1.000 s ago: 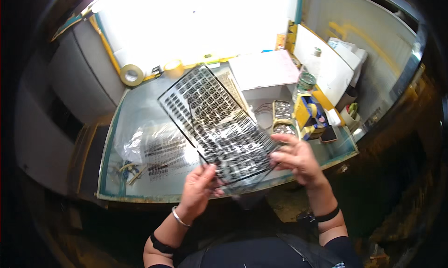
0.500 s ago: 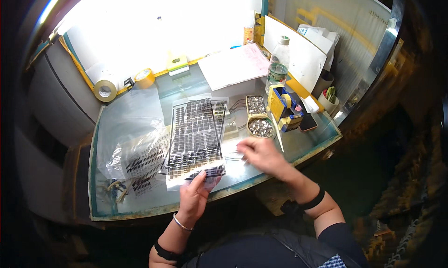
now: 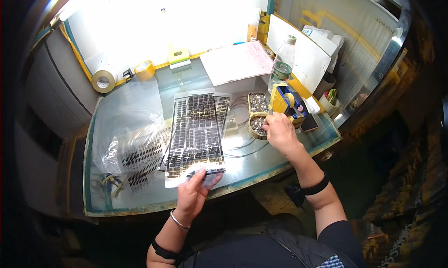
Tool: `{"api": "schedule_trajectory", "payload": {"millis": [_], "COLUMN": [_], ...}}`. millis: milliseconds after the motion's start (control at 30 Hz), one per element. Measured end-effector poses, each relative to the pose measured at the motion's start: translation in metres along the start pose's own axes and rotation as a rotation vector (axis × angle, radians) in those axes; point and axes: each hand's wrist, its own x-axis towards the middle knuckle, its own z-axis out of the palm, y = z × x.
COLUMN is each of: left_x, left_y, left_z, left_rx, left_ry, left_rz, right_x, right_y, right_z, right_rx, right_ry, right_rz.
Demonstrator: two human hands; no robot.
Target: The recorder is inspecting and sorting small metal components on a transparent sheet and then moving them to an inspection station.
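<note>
My left hand (image 3: 195,189) pinches the lower edge of a clear film sheet (image 3: 195,132) covered in rows of small black shapes, thumb on top. Part of another dark-patterned sheet (image 3: 223,104) shows behind it. My right hand (image 3: 281,133) is closed over the right side of a small round tub (image 3: 254,128) filled with small silvery pieces. Whatever its fingers hold, if anything, is hidden. Just behind that tub stands a squarish tub (image 3: 257,103) with similar pieces. A blue and yellow tape dispenser (image 3: 285,102) stands close beyond the right hand.
Clear plastic with black-patterned sheets (image 3: 140,151) lies at left on the glass tabletop (image 3: 186,200). Tape rolls (image 3: 103,81) stand at the back left. A plastic bottle (image 3: 283,65), a paper sheet (image 3: 238,62) and a phone (image 3: 309,123) are toward the right. Thin wires (image 3: 240,149) curve near the tubs.
My right hand has moved right and away from me, from above the glass to the round tub. The slim white stick beside that tub is now hidden. My left hand still holds the sheet.
</note>
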Motion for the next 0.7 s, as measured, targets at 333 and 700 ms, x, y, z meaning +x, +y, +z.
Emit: {"api": "schedule_trajectory", "payload": {"millis": [333,700], "left_x": [-0.003,-0.001], "left_y": [0.012,0.013], "left_z": [0.014,0.010], "left_rx": [0.025,0.012], "left_ry": [-0.057,-0.064], "left_rz": [-0.003,-0.025], "right_x": [-0.003,-0.019], "right_y": [0.006,-0.045], "right_z": [-0.001,-0.015], "right_rx": [0.303,0.775], "right_ry": [0.114,-0.014], "right_rz": [-0.050,-0.090]}}
